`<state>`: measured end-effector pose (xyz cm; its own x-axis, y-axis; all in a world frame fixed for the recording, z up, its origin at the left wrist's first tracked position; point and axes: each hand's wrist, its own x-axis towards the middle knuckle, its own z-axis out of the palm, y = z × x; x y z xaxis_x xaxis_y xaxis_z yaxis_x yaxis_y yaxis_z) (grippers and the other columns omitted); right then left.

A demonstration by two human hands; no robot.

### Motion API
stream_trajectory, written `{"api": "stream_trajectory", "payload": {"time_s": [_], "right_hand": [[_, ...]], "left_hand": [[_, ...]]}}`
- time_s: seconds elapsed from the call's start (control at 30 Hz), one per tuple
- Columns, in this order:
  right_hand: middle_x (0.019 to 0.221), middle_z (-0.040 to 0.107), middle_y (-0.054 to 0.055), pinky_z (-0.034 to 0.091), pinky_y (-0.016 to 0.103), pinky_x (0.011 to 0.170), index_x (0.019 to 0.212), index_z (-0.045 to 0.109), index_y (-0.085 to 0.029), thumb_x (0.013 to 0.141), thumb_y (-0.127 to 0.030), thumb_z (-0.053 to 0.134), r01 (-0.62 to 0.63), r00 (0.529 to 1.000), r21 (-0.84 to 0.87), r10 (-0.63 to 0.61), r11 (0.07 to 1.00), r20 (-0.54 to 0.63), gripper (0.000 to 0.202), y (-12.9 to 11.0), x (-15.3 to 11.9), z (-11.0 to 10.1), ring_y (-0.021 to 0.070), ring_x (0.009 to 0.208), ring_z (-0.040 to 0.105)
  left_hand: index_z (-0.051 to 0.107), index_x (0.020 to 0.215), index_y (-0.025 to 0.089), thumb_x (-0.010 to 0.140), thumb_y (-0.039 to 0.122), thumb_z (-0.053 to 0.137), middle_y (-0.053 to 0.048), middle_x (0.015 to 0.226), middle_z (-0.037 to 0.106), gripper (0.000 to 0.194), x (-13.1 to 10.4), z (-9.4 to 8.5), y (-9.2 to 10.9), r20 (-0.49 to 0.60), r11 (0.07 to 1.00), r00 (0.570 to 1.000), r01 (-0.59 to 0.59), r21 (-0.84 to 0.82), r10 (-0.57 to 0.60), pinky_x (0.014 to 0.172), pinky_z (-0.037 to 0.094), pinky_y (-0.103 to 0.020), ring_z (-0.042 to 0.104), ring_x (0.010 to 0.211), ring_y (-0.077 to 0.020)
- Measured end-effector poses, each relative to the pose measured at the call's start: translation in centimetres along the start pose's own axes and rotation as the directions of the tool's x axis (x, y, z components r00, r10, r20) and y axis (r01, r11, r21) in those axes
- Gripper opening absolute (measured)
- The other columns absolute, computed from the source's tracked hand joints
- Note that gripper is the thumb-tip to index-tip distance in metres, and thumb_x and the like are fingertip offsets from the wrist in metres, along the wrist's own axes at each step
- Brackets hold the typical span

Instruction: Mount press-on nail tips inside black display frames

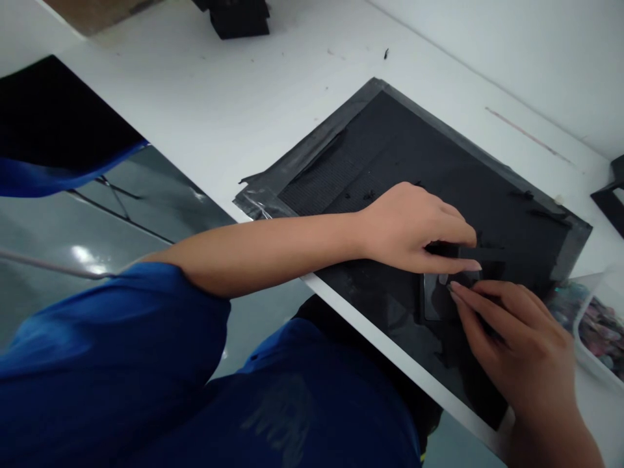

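Device (435, 303) on mat (419, 153): likely light, stiff, slick, brittle-faced; hold by edges. Left hand (414, 227): thumb, forefinger parted. Right hand (521, 335): fingertips bunched, grip unclear.

Mat (414, 149) on tabletop (170, 84); panel (436, 303) on mat, toward its 5 o'clock; bin (576, 328) at mat's 4 o'clock.

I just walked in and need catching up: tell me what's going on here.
A person's bare left hand curls over a flat, glossy black rectangular object lying on a black mat on a white table. The bare right hand is at the same object, thumb and fingers drawn together; whether they pinch something small is unclear.
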<state>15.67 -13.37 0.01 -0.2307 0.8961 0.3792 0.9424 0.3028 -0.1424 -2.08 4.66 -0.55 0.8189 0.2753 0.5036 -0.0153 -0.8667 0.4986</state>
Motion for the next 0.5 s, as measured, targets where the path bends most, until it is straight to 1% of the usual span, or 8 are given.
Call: {"api": "stream_trajectory", "payload": {"time_s": [0.07, 0.13, 0.23, 0.3, 0.37, 0.43, 0.5], "right_hand": [[0.095, 0.069, 0.002, 0.052, 0.03, 0.071, 0.103, 0.072, -0.022, 0.086, -0.015, 0.074, -0.001, 1.0, 0.038, 0.0, 0.999, 0.009, 0.018, 0.1, -0.13, -0.22, 0.0145, 0.08, 0.065], [0.094, 0.069, 0.002, 0.051, 0.029, 0.069, 0.105, 0.072, -0.023, 0.084, -0.013, 0.075, -0.005, 1.0, 0.056, 0.006, 0.998, -0.013, 0.023, 0.19, -0.29, -0.28, 0.0139, 0.078, 0.065], [0.091, 0.069, 0.001, 0.051, 0.029, 0.069, 0.114, 0.071, -0.025, 0.082, -0.009, 0.076, -0.027, 0.994, 0.018, 0.029, 0.999, -0.101, 0.036, 0.28, -0.42, -0.07, 0.0133, 0.073, 0.062], [0.093, 0.07, 0.002, 0.05, 0.031, 0.07, 0.119, 0.07, -0.026, 0.083, -0.008, 0.074, -0.05, 0.99, -0.035, 0.045, 0.998, -0.137, 0.041, 0.29, -0.4, 0.16, 0.0146, 0.073, 0.063], [0.097, 0.072, 0.003, 0.05, 0.031, 0.069, 0.121, 0.069, -0.026, 0.085, -0.01, 0.072, -0.059, 0.992, -0.097, 0.048, 0.994, -0.115, 0.04, 0.26, -0.27, 0.36, 0.0169, 0.076, 0.064], [0.098, 0.072, 0.003, 0.05, 0.031, 0.067, 0.12, 0.068, -0.025, 0.087, -0.012, 0.071, -0.042, 0.998, -0.141, 0.033, 0.989, -0.061, 0.036, 0.18, -0.06, 0.43, 0.0186, 0.079, 0.065], [0.1, 0.072, 0.004, 0.051, 0.032, 0.069, 0.118, 0.069, -0.023, 0.087, -0.014, 0.071, -0.014, 1.0, -0.138, 0.011, 0.99, -0.023, 0.033, 0.08, 0.15, 0.39, 0.0194, 0.08, 0.065]], "left_hand": [[0.072, 0.083, 0.023, 0.096, 0.063, 0.048, 0.002, 0.073, 0.072, 0.048, 0.06, -0.07, 0.06, 0.015, 1.0, 1.0, 0.008, 0.006, -0.008, 0.052, 0.029, -0.029, 0.059, 0.059, -0.008], [0.072, 0.083, 0.023, 0.096, 0.063, 0.049, 0.003, 0.072, 0.072, 0.047, 0.07, -0.12, 0.09, 0.007, 1.0, 1.0, -0.006, 0.014, 0.006, 0.052, 0.028, -0.029, 0.058, 0.058, -0.0079], [0.072, 0.085, 0.023, 0.096, 0.058, 0.051, 0.003, 0.072, 0.072, 0.042, -0.01, -0.13, 0.08, -0.027, 0.998, 0.999, -0.044, 0.035, 0.045, 0.052, 0.028, -0.029, 0.06, 0.059, -0.0085], [0.072, 0.086, 0.023, 0.097, 0.054, 0.051, 0.003, 0.073, 0.073, 0.039, -0.08, -0.1, 0.06, -0.033, 0.998, 0.998, -0.055, 0.043, 0.056, 0.053, 0.029, -0.029, 0.062, 0.061, -0.009], [0.072, 0.087, 0.024, 0.098, 0.051, 0.051, 0.003, 0.075, 0.073, 0.036, -0.13, -0.08, 0.06, -0.033, 0.998, 0.998, -0.045, 0.04, 0.046, 0.053, 0.029, -0.029, 0.062, 0.061, -0.0088], [0.072, 0.086, 0.024, 0.098, 0.051, 0.051, 0.003, 0.075, 0.073, 0.036, -0.14, -0.06, 0.08, -0.022, 0.999, 0.999, -0.027, 0.036, 0.028, 0.053, 0.029, -0.029, 0.06, 0.059, -0.0085], [0.072, 0.086, 0.025, 0.098, 0.053, 0.05, 0.003, 0.075, 0.073, 0.038, -0.13, -0.06, 0.09, -0.009, 0.999, 1.0, -0.012, 0.036, 0.013, 0.053, 0.029, -0.03, 0.06, 0.06, -0.009]]}}
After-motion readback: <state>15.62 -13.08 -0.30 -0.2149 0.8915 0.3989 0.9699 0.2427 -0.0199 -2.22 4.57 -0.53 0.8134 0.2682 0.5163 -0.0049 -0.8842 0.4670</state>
